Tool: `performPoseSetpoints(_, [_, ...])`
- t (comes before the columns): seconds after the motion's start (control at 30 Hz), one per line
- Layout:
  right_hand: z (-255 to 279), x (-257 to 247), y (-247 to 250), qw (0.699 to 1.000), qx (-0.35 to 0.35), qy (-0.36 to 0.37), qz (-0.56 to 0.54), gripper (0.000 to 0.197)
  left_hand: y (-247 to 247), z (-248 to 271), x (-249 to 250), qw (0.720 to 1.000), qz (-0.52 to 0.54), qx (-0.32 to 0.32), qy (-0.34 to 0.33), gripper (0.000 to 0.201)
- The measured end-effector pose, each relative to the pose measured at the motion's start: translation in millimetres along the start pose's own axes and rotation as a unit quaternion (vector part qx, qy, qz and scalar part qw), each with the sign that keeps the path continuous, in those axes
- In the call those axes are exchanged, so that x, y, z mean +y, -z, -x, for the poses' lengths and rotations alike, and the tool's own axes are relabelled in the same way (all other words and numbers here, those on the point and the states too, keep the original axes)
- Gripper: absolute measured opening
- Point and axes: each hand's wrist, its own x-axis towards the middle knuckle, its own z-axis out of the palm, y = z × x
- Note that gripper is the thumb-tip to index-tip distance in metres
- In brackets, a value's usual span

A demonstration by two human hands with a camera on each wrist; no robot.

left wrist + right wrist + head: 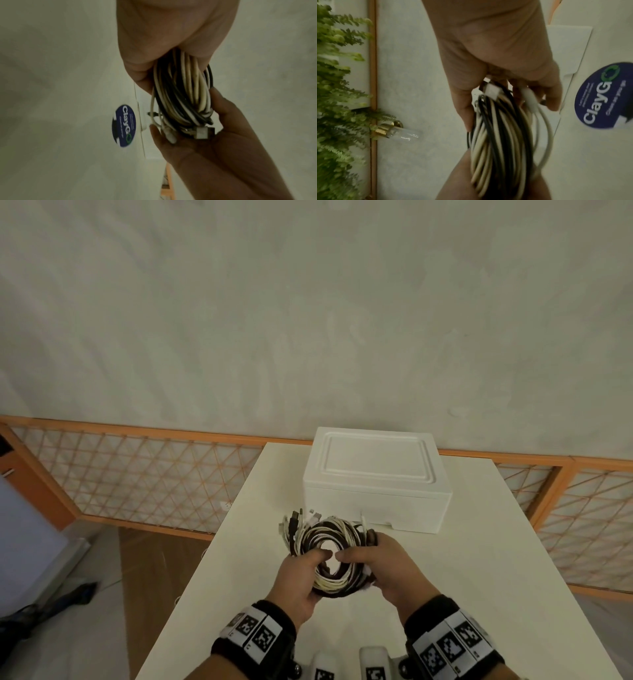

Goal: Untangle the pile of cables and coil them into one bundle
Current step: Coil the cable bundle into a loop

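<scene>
A round coil of black and white cables is held just above the white table, in front of me. My left hand grips its left side, thumb over the top. My right hand grips the right side, thumb reaching into the coil's hole. Several plug ends stick out at the coil's far left. The left wrist view shows the cable coil running from my left hand to my right hand. In the right wrist view my right hand holds the cable coil and a white plug.
A closed white foam box stands on the table just beyond the coil. An orange lattice fence runs behind the table, along a pale wall. The table's left edge drops to a brown floor. Green fern leaves fill the right wrist view's left.
</scene>
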Motion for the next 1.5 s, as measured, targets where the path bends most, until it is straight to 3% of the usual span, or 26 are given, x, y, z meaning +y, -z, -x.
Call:
performPoseSetpoints(0.13, [-9.4, 10.8, 1.7, 0.999, 0.042, -0.032, 0.010, 0.102, 5.3, 5.7, -0.2, 0.994, -0.097, -0.026, -0.034, 0.023])
performPoseSetpoints(0.17, [-11.8, 13.9, 1.8, 0.999, 0.043, -0.033, 0.007, 0.104, 5.8, 6.6, -0.4, 0.993, -0.111, -0.034, -0.033, 0.024])
performPoseSetpoints(0.33, [-7.5, 12.4, 1.2, 0.999, -0.003, -0.012, 0.038, 0.054, 8.5, 2.3, 3.5, 0.988, -0.148, -0.047, -0.001, 0.018])
performPoseSetpoints(0.47, [-8.6, 14.5, 1.8, 0.999, 0.002, 0.019, 0.040, 0.045, 8.7, 3.9, 6.7, 0.988, -0.128, -0.087, 0.022, 0.020])
performPoseSetpoints(0.63, [-6.3, 16.4, 5.7, 0.999, -0.042, 0.017, 0.017, 0.036, 7.0, 4.9, 5.5, 0.992, -0.037, -0.119, 0.021, 0.023])
performPoseSetpoints(0.73, [-6.6, 15.0, 8.3, 0.998, -0.063, 0.020, 0.006, 0.044, 6.6, 5.3, 1.1, 0.994, 0.001, -0.109, 0.025, 0.018])
performPoseSetpoints(0.9, [-12.9, 12.0, 17.1, 0.998, -0.056, -0.029, -0.029, 0.104, 4.0, 5.4, -1.8, 0.997, 0.040, -0.072, 0.012, 0.018])
performPoseSetpoints(0.93, [-13.4, 15.5, 22.3, 0.996, -0.047, -0.031, -0.066, 0.106, 3.3, 5.3, 0.1, 0.997, 0.044, -0.059, 0.008, 0.018])
performPoseSetpoints(1.03, [-6.9, 22.3, 35.2, 0.982, 0.054, -0.041, -0.177, 0.069, 6.5, -3.9, 7.9, 0.998, 0.060, 0.016, 0.005, 0.025])
performPoseSetpoints(1.1, [0.4, 28.6, 38.2, 0.983, 0.086, -0.089, -0.134, 0.055, 9.7, -11.1, 14.1, 0.994, 0.094, 0.055, -0.004, 0.030])
performPoseSetpoints(1.13, [2.5, 31.9, 37.3, 0.986, 0.059, -0.125, -0.088, 0.062, 10.7, -13.7, 16.7, 0.991, 0.113, 0.064, -0.011, 0.030])
performPoseSetpoints(1.23, [9.4, 37.3, 16.3, 0.974, -0.113, -0.194, 0.009, 0.085, 5.4, -14.7, 21.3, 0.987, 0.144, 0.064, -0.017, 0.026])
performPoseSetpoints(1.3, [9.5, 39.0, -3.7, 0.971, -0.165, -0.175, -0.018, 0.085, 0.2, -12.5, 18.1, 0.990, 0.134, 0.048, -0.007, 0.025])
performPoseSetpoints(1.43, [1.3, 29.9, -15.5, 0.964, -0.083, -0.081, -0.238, 0.075, -2.6, -3.8, 10.1, 0.996, 0.086, 0.025, 0.002, 0.012])
performPoseSetpoints(1.5, [0.2, 24.1, -12.6, 0.962, -0.062, -0.038, -0.264, 0.064, -2.0, 0.5, 5.6, 0.997, 0.076, 0.012, -0.009, 0.022])
